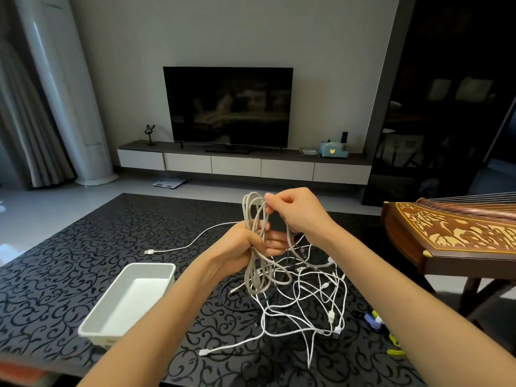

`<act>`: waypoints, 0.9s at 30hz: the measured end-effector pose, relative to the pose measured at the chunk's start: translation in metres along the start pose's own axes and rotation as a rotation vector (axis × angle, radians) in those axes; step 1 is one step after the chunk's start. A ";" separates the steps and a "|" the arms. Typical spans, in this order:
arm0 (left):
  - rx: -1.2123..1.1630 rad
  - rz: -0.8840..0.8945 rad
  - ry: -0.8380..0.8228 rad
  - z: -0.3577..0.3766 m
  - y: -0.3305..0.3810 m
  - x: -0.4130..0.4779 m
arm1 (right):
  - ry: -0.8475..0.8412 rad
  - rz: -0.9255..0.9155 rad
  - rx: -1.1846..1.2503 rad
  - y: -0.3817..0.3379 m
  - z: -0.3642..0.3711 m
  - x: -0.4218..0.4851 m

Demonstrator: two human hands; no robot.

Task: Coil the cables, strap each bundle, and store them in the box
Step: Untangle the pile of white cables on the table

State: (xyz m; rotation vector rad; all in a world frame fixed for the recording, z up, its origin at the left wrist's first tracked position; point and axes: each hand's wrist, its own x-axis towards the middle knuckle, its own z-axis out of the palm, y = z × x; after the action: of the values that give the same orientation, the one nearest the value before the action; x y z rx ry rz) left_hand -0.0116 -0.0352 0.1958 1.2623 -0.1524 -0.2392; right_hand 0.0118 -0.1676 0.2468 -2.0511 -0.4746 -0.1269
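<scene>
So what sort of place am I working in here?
Most likely a home living room: a large television stands on a low wall-mounted cabinet, curtains hang at the left, and a zither-like stringed instrument sits at the right. The cables lie on a dark patterned table.

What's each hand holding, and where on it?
Left hand grips the coiled grey cable around the loops' middle; right hand pinches one strand near the coil's top.

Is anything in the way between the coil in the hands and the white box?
Nothing visible. The white box sits open-topped left of the coil, which the left hand grips; only bare table lies between.
</scene>
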 end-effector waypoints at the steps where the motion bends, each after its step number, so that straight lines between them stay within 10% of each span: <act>1: -0.011 0.001 -0.027 0.000 0.001 -0.002 | 0.021 -0.016 0.027 0.001 0.002 0.000; 12: -0.175 -0.078 -0.044 0.008 0.002 -0.010 | 0.104 -0.191 -0.004 0.009 0.013 0.012; 27: -0.167 0.008 0.015 0.005 0.004 -0.002 | -0.063 0.153 0.372 0.041 0.003 -0.005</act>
State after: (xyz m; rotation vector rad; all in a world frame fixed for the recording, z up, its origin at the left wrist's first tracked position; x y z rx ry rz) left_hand -0.0145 -0.0381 0.2017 1.0972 -0.1219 -0.2304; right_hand 0.0222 -0.1842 0.2103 -1.7208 -0.3485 0.1118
